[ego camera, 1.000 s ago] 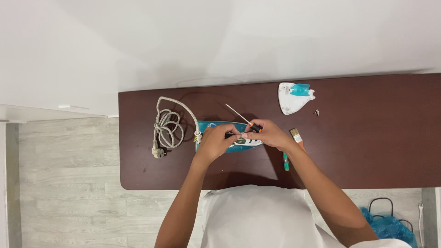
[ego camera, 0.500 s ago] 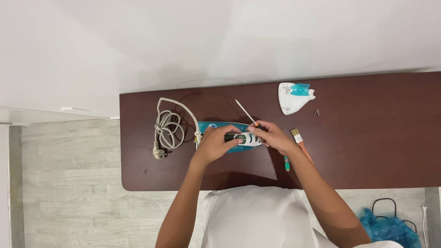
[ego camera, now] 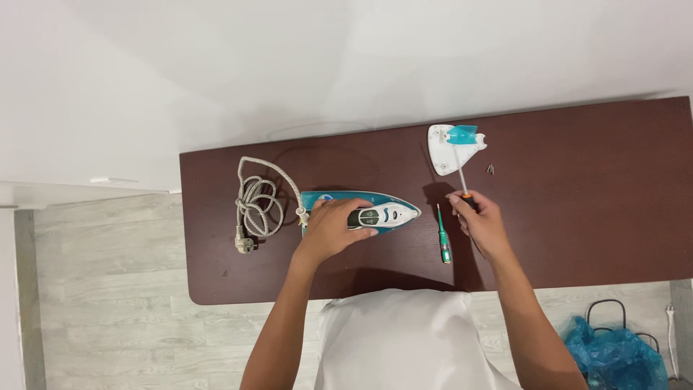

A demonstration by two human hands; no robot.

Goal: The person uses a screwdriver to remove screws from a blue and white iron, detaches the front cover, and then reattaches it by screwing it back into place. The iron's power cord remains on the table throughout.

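Left hand [ego camera: 333, 230] closed over the handle of a teal and white iron [ego camera: 372, 213] lying flat at table [ego camera: 592, 217] centre, coiled cord [ego camera: 256, 206] at its nine o'clock. Right hand [ego camera: 482, 222] at three o'clock of the iron, fingers gripping a screwdriver [ego camera: 462, 177] whose shaft points toward twelve o'clock at a white and teal cover piece [ego camera: 451, 146]. Green tester screwdriver [ego camera: 442, 235] lying between iron and right hand; small screws [ego camera: 490, 169] just beside the cover.

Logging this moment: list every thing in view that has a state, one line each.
Iron: lying on the table, gripped by the left hand.
Cord: coiled, unplugged.
Screwdriver: held in the right hand, tip towards the cover.
Green screwdriver: lying loose.
White cover: detached.
Screws: removed, loose.
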